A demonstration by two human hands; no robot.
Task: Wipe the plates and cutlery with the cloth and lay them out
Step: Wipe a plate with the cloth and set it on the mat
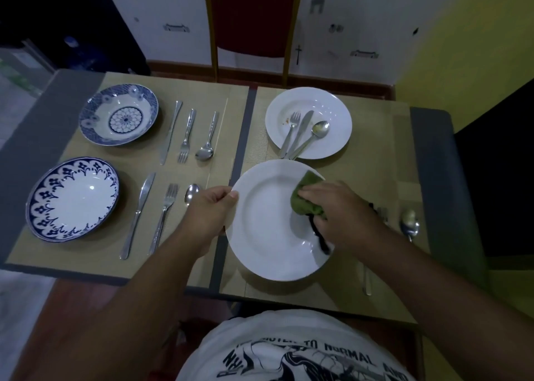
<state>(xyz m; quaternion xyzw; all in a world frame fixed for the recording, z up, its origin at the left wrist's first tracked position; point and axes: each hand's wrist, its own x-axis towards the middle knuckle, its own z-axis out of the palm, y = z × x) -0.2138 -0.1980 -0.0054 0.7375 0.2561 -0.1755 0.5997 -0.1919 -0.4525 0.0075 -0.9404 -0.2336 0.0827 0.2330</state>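
A large white plate (pixel 265 230) is held tilted above the near right placemat. My left hand (pixel 211 210) grips its left rim. My right hand (pixel 344 213) presses a green cloth (pixel 304 200) with a dark edge against the plate's right inner side. Behind it a second white plate (pixel 332 106) with crumbs carries a fork (pixel 290 132), a knife (pixel 302 132) and a dirty spoon (pixel 315 135). A soiled spoon (pixel 409 223) lies on the mat to the right of my right hand.
On the left mats sit a blue patterned bowl (pixel 119 114) and a blue-rimmed plate (pixel 72 198), each with a knife, fork and spoon laid beside it. A red-backed chair (pixel 254 19) stands past the table's far edge. Another piece of cutlery (pixel 367 279) pokes out under my right forearm.
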